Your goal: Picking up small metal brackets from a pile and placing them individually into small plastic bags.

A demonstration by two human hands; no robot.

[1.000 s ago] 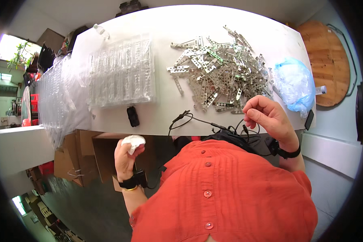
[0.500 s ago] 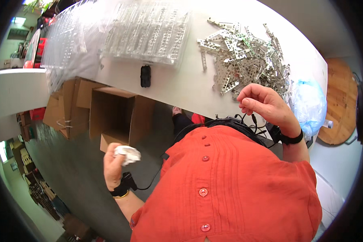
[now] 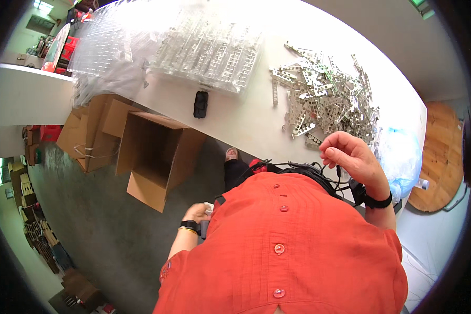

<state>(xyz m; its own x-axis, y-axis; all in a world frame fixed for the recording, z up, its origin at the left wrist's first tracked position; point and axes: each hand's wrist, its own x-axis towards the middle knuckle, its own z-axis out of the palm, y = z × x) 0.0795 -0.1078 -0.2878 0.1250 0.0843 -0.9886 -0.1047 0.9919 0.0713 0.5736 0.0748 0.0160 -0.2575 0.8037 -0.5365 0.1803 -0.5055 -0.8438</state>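
Observation:
Low at my left side, beside the red shirt, my left hand (image 3: pixel 196 212) is closed on a crumpled white wad (image 3: pixel 209 208), perhaps tissue or cloth; only a small part of it shows. My right hand (image 3: pixel 350 158) hovers by the table's near edge, its fingers loosely curled and the thumb apart from them, with nothing seen in it. Just beyond it lies a heap of perforated metal strips (image 3: pixel 329 99) on the white table (image 3: pixel 240 123). A blue translucent plastic bag (image 3: pixel 400 157) sits to the right of that hand.
Clear plastic trays (image 3: pixel 209 52) are stacked at the far left of the table, with a small black object (image 3: pixel 200 104) in front. An open cardboard box (image 3: pixel 159 152) stands on the floor at left. Black cables (image 3: pixel 319 170) run along my waist. A round wooden board (image 3: pixel 439 157) leans at right.
My left hand has swung right and down to my side with the white wad, now mostly hidden. My right hand has shifted slightly nearer. The whole view has tilted a little.

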